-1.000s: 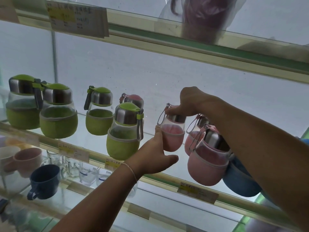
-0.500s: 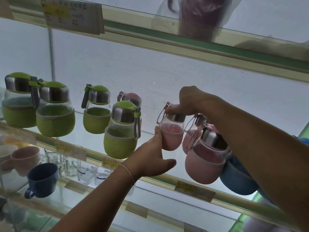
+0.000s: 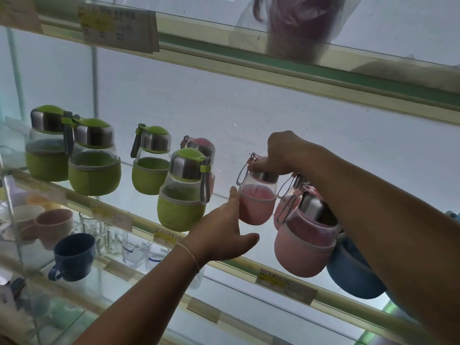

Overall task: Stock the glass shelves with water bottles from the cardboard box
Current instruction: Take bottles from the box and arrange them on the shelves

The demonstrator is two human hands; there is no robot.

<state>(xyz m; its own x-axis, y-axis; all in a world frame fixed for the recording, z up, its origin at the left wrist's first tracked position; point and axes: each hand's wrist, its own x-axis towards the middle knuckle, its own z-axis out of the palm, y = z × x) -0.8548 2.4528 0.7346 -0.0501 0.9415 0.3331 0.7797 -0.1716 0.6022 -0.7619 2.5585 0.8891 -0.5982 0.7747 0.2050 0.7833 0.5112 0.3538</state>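
The glass shelf (image 3: 139,221) with its pale front rail runs across the middle of the view, and everything else is placed from it. Above it a second glass shelf (image 3: 298,68) carries a paper price card (image 3: 119,28) and a wrapped dark red item (image 3: 301,23) seen through the glass. Below it a lower shelf (image 3: 82,280) holds a blue mug (image 3: 74,255), a pink mug (image 3: 53,226) and several clear glasses (image 3: 104,235).

On the glass shelf, toward its left end, stand four green bottles (image 3: 94,158) with steel collars and green lids; the nearest green bottle (image 3: 183,190) stands at the front edge, with a pink-lidded bottle (image 3: 201,145) just behind it. Toward the right end, a large pink bottle (image 3: 306,240) stands tilted in view at the front, a blue bottle (image 3: 353,275) just beside it and partly hidden by the right forearm, and another pink bottle (image 3: 286,207) behind it.

Between the nearest green bottle and the large pink bottle is the small pink bottle (image 3: 256,202), the one being handled, over the shelf's middle depth; whether its base touches the glass cannot be told. The right hand (image 3: 281,153) grips its lid from above, fingers curled round the top, the wire loop hanging at the left. The left hand (image 3: 221,232) is spread wide, fingers straight, fingertips touching the bottle's pink sleeve from the left, thumb pointing right beneath it. A thin bracelet (image 3: 191,255) circles the left wrist.
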